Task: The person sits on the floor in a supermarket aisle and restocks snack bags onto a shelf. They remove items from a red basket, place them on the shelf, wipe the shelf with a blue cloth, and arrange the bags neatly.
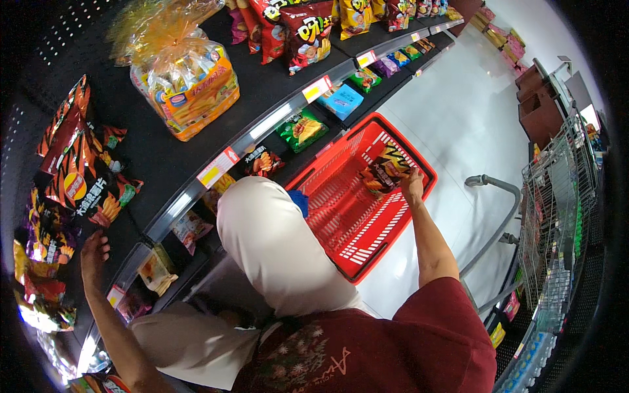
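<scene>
At the far end of a red plastic shopping basket [361,267], my right hand [414,184] grips the edge of a black and yellow bag of potato chips [385,169], which is inside the basket. My left hand [95,250] is over the black shelf, its fingers a little curled, with nothing seen in it. Just beyond those fingers stands a black and orange tiger-striped bag of potato chips [81,182]. A purple and black chip bag [49,236] lies to their left. A small dark blue item [298,202] shows at the basket's near side, partly hidden by my knee.
A clear-wrapped snack pack [191,93] and red snack bags [309,39] stand on the upper shelf. A price rail [275,123] runs along its edge, with green bags [300,130] and a blue packet [341,100] below. A wire shopping cart [555,167] stands right.
</scene>
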The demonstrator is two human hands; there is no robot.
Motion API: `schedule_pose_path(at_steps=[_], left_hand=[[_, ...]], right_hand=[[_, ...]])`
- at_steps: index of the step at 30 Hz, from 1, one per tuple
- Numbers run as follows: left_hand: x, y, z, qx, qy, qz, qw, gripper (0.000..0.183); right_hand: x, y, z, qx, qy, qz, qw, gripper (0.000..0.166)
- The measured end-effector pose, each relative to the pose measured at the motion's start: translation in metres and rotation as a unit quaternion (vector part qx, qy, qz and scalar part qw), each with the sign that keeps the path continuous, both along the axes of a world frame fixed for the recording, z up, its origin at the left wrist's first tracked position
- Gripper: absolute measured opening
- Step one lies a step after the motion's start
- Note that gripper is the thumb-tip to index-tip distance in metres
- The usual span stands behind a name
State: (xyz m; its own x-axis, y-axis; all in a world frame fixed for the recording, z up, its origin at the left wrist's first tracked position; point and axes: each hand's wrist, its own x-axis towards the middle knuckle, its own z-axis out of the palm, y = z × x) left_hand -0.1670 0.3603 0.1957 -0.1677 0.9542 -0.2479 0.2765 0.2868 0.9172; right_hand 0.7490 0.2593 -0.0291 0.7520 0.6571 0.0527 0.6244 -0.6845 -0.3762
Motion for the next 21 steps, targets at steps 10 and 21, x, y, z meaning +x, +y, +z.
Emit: schedule_pose_path(at_steps=[10, 21], left_hand=[[0.027, -0.007, 0.01, 0.012, -0.008, 0.017, 1.0, 0.038], [0.032, -0.015, 0.01, 0.043, -0.029, 0.035, 0.998, 0.033]], right_hand=[[-0.033, -0.026, 0.024, -0.032, -0.079, 0.158, 0.984, 0.015], [-0.134, -0.028, 0.225, 0.156, -0.06, 0.266, 0.949, 0.018]])
